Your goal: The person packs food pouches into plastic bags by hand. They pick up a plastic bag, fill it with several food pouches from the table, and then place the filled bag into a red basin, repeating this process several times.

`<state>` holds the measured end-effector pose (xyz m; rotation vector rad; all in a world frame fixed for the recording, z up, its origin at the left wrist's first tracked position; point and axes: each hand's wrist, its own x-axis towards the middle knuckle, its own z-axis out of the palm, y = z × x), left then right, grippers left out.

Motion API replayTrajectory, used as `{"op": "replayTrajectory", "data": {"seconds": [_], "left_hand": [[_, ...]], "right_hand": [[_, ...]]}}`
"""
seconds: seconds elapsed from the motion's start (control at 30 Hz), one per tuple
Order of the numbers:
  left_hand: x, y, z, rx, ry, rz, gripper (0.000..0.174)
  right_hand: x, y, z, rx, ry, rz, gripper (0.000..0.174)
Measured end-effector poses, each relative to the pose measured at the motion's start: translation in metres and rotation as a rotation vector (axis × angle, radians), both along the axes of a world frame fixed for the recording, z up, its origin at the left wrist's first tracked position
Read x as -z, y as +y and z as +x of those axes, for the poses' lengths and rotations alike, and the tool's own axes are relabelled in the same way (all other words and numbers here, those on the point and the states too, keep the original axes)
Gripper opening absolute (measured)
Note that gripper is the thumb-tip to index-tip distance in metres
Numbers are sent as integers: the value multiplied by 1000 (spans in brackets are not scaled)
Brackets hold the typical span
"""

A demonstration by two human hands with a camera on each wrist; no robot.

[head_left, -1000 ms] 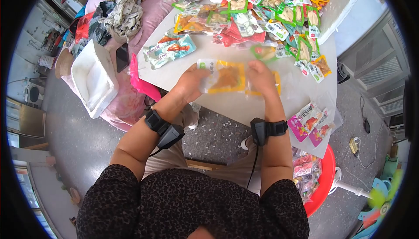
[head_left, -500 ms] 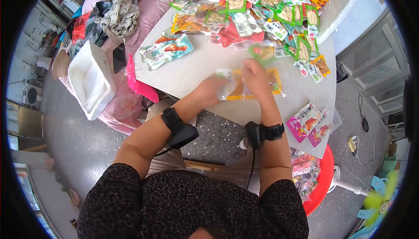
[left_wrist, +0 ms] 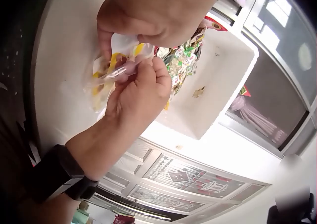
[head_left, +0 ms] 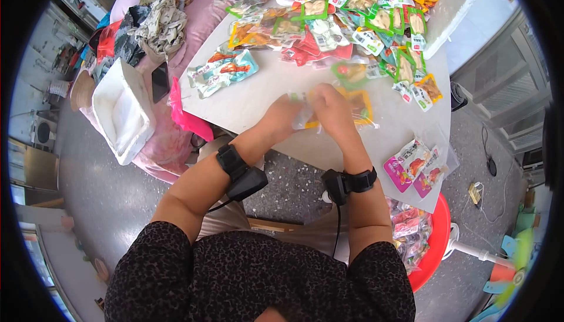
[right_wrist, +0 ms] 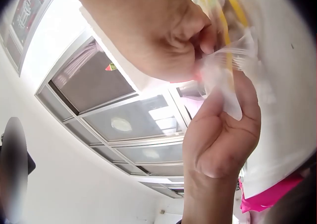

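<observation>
A yellow-edged food packet (head_left: 359, 107) (right_wrist: 237, 11) is inside a clear plastic bag (left_wrist: 111, 78) over the near part of the table. My left hand (head_left: 282, 117) (left_wrist: 153, 16) (right_wrist: 223, 130) pinches the bag's left end, with thumb and fingers on the clear film. Close beside it, my right hand (head_left: 331, 109) (left_wrist: 141, 92) (right_wrist: 158, 30) pinches gathered film with curled fingers. Part of the packet lies hidden behind the right hand. Behind the hands, a green-edged packet (head_left: 351, 72) lies on the table.
Many packets (head_left: 382, 19) are heaped at the back beside a white foam box (head_left: 455, 13). Blue-white packets (head_left: 223, 70) lie left, pink ones (head_left: 411, 163) right. A red tub (head_left: 437, 245) stands below the table's right edge; another foam box (head_left: 123, 110) is at left.
Both hands have come closer together. The left hand moved right with the bag's end, and the right hand shifted left over the packet, covering more of it.
</observation>
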<state>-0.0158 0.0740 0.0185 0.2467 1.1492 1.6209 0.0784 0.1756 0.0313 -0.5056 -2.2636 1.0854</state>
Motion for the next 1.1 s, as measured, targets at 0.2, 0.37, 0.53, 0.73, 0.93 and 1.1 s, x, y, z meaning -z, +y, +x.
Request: {"op": "replayTrajectory", "data": {"seconds": [0.2, 0.37, 0.53, 0.73, 0.93, 1.1], "left_hand": [[13, 20, -4, 37, 6, 78, 24], [20, 30, -2, 77, -277, 130, 28], [8, 22, 1, 178, -383, 273, 35], [-29, 21, 14, 195, -302, 140, 41], [-15, -1, 6, 92, -250, -58, 31], [-29, -24, -46, 55, 522, -144, 29]], "right_hand": [[5, -6, -6, -37, -48, 239, 10], [1, -8, -6, -50, -65, 226, 11], [-2, -8, -2, -140, 57, 89, 17], [-8, -13, 0, -150, -19, 102, 16], [3, 1, 0, -110, 19, 54, 15], [10, 1, -3, -146, -58, -16, 17]]}}
